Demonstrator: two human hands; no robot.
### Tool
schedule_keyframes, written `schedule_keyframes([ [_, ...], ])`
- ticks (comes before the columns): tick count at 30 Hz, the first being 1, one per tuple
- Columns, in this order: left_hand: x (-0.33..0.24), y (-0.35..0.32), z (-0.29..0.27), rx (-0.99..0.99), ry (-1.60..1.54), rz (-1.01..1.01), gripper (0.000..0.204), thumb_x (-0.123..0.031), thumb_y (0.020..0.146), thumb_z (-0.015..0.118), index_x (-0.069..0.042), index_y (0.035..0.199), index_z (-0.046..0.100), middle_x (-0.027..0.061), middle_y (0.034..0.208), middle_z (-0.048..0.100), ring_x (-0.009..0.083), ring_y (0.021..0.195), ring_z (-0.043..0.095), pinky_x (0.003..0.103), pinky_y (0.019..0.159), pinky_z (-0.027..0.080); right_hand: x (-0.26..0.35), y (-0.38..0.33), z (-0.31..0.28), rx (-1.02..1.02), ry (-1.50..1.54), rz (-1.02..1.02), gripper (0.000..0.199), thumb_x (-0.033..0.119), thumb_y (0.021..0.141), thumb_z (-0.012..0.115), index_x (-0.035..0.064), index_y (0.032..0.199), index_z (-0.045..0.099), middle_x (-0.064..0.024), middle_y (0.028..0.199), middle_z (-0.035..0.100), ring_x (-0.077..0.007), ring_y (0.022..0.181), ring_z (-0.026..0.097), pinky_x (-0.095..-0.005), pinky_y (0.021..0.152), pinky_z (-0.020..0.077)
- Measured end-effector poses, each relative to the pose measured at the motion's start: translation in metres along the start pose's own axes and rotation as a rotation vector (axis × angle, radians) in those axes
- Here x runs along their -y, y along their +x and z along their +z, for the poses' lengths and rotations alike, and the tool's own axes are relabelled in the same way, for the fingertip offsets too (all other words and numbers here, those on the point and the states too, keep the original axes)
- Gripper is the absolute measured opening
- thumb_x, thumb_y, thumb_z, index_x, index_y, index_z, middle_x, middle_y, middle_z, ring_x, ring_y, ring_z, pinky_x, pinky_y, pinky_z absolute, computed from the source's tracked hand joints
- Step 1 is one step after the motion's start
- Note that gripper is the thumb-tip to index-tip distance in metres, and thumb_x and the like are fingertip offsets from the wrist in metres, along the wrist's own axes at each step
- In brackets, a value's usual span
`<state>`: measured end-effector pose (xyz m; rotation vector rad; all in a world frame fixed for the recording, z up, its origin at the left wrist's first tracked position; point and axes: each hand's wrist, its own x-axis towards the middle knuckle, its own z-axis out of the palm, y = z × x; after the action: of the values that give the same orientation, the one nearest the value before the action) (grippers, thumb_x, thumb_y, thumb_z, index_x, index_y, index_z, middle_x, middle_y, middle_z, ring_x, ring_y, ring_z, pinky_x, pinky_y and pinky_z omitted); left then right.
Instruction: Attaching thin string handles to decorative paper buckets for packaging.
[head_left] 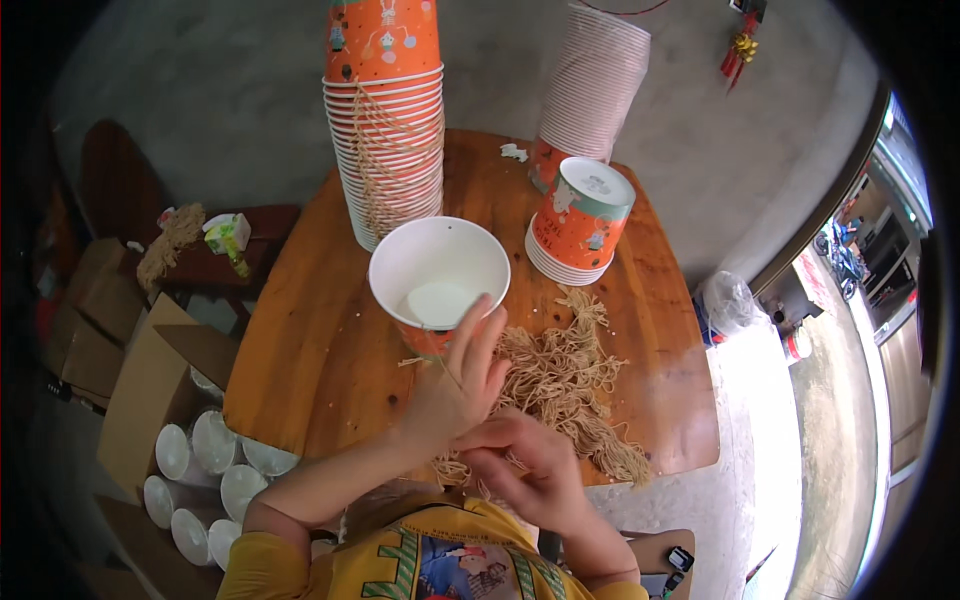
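Note:
A white-lined paper bucket (pixel 440 250) with an orange outside stands upright in the middle of the wooden table. My left hand (pixel 472 365) reaches across its near right side, fingers stretched out, the fingertips at the rim. A thin tan strand runs along the back of this hand. Close by the left wrist is my right hand (pixel 530 470), thumb and fingers curled together in a pinch; what lies between them is too small to make out. Beside both hands spreads a loose heap of tan paper cord (pixel 565 385), partly hidden by them.
Behind the bucket rises a tall stack of orange paper buckets (pixel 385 140) draped with cords. Upside-down buckets (pixel 585 220) and a wrapped stack (pixel 595 75) stand back right. A carton of clear-topped tubs (pixel 195 470) sits at lower left. More cord (pixel 172 245) lies on a bench.

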<state>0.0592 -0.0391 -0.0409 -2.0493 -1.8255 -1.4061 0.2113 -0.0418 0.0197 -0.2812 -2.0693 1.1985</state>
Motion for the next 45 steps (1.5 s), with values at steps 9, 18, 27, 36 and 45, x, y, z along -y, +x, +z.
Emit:
schedule_keyframes([
  [9,0.061,0.021,-0.081,0.07,0.28,-0.148,0.025,-0.022,0.093,0.058,0.001,0.086,0.064,0.0153,0.089,0.06,0.0334,0.082,0.061,0.042,0.071,0.05,-0.016,-0.009,-0.063,-0.303,0.996,0.113,0.023,0.021,0.1,0.049,-0.0014,0.1,0.055,-0.0154,0.095,0.064,-0.0225,0.069,0.065,-0.0303,0.061,0.0552],
  [18,0.102,0.026,-0.133,0.158,0.154,0.002,0.014,-0.01,0.089,0.061,0.003,0.086,0.06,0.0107,0.09,0.055,0.0276,0.086,0.055,0.035,0.077,0.045,-0.045,0.024,-0.025,-0.361,0.561,0.321,0.013,0.009,0.097,0.056,0.0014,0.104,0.063,-0.0067,0.091,0.068,-0.01,0.077,0.063,-0.0235,0.068,0.0519],
  [27,-0.014,0.012,-0.088,0.308,-0.393,-0.151,0.074,-0.037,0.075,0.083,-0.005,0.13,0.046,0.0021,0.083,0.05,0.0111,0.069,0.048,0.026,0.063,0.047,-0.046,0.027,0.001,-0.329,-0.262,0.161,0.009,0.005,0.086,0.067,0.0019,0.093,0.062,-0.0059,0.087,0.066,-0.0159,0.071,0.064,-0.0278,0.061,0.0514],
  [36,-0.014,-0.004,-0.053,0.206,-0.999,-0.569,0.027,-0.009,0.101,0.049,-0.003,0.125,0.04,0.0033,0.082,0.053,0.0075,0.065,0.051,0.021,0.055,0.043,-0.055,0.029,-0.003,-0.311,-0.752,-0.12,0.022,0.006,0.076,0.071,0.0088,0.096,0.061,-0.0047,0.083,0.061,-0.0232,0.072,0.061,-0.0349,0.058,0.0497],
  [45,-0.007,-0.004,-0.073,0.373,-0.277,-0.378,0.007,-0.009,0.097,0.055,-0.003,0.099,0.055,0.0081,0.078,0.065,0.0136,0.067,0.064,0.029,0.058,0.051,-0.062,0.021,-0.002,-0.241,-0.611,-0.123,0.035,0.004,0.076,0.07,0.0038,0.11,0.059,-0.016,0.13,0.048,-0.0366,0.116,0.05,-0.0431,0.095,0.0437],
])
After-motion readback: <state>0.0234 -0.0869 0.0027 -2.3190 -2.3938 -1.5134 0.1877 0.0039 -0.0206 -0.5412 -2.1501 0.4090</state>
